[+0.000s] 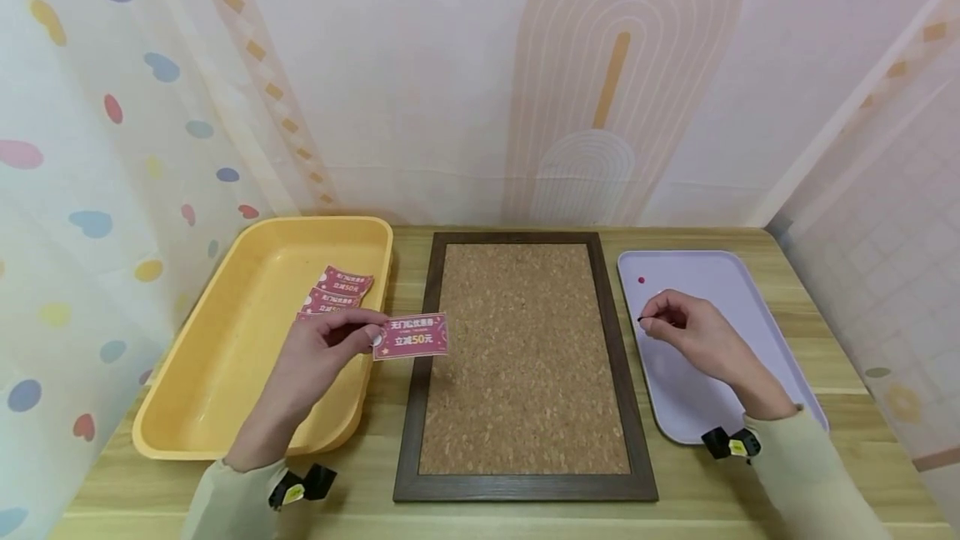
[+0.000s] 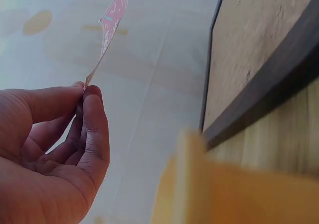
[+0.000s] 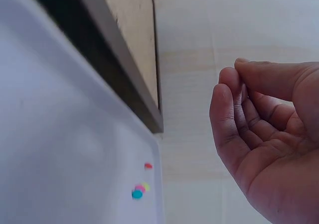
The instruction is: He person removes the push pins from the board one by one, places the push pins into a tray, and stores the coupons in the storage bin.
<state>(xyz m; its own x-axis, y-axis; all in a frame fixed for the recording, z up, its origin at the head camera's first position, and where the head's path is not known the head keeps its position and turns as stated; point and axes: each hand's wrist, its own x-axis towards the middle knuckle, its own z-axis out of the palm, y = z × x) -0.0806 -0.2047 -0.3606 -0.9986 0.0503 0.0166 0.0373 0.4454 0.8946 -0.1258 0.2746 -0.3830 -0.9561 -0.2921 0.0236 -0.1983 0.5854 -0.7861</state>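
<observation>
Between thumb and fingers, my left hand (image 1: 318, 361) pinches a pink coupon (image 1: 411, 337) by its left end, over the left frame of the corkboard (image 1: 521, 382). Seen nearly edge-on in the left wrist view, the coupon (image 2: 112, 22) bends and stands up from the fingertips. My right hand (image 1: 701, 336) is over the lilac tray (image 1: 723, 269), thumb and fingertips together. A tiny dark thumbtack (image 1: 641, 320) shows at those fingertips in the head view; the fingers hide it in the right wrist view. Several more pink coupons (image 1: 345, 282) lie in the yellow bin (image 1: 225, 407).
A red thumbtack (image 1: 641, 280) lies near the tray's far left corner. The right wrist view also shows a teal thumbtack (image 3: 137, 194) beside pink and yellow ones. The corkboard's dark frame stands between bin and tray on the wooden table (image 1: 375, 482). A patterned curtain (image 1: 435, 107) hangs behind.
</observation>
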